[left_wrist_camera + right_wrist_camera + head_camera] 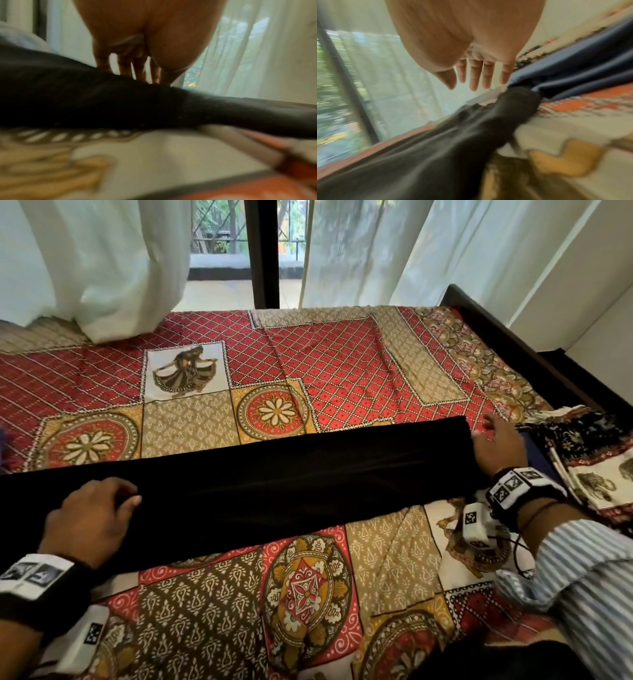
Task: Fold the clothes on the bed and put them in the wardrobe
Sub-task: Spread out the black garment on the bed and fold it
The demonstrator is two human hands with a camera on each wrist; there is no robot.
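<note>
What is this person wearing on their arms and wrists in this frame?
Both hands are bare. The left wrist carries a black band with a white plate of square black-and-white markers, and a white camera block hangs beneath it. The right wrist has the same band, markers and camera block with a thin black cable. A blue-and-white striped sleeve covers the right forearm.

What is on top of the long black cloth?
The left hand rests on the black cloth near its left end. The right hand is at its right end, fingers straight. Under the cloth lies the patterned bedsheet; whatever it covers is hidden.
</note>
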